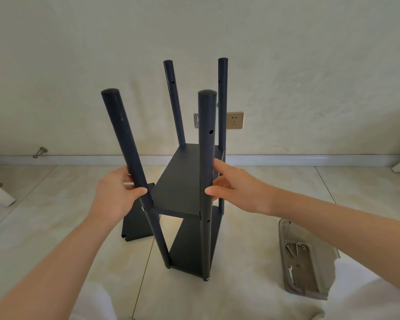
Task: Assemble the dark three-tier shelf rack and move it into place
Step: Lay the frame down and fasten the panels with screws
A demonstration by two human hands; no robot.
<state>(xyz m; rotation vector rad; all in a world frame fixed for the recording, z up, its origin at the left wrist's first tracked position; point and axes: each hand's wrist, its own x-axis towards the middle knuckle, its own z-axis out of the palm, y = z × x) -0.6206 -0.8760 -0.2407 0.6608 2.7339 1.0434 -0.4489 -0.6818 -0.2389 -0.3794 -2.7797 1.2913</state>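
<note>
Floor [252, 227]: shelf [135, 227] half-hidden behind rack [183, 181]

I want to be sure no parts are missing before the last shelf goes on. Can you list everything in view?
posts: four, dark, upright at the rack's corners
mounted shelves: two, dark, between the posts, one above the other
loose shelf panel: one, dark, on the floor behind the rack, left
tray: one, grey, on the floor, right
screws: a few, silver, in the tray
flat tool: one, pale, in the tray
wall socket: one, gold, on the wall behind the rack
metal bracket: one, silver, left of the socket
door stop: one, silver, at the skirting, far left
left hand: grips the front left post
right hand: thumb on the front right post, fingers straight
</note>
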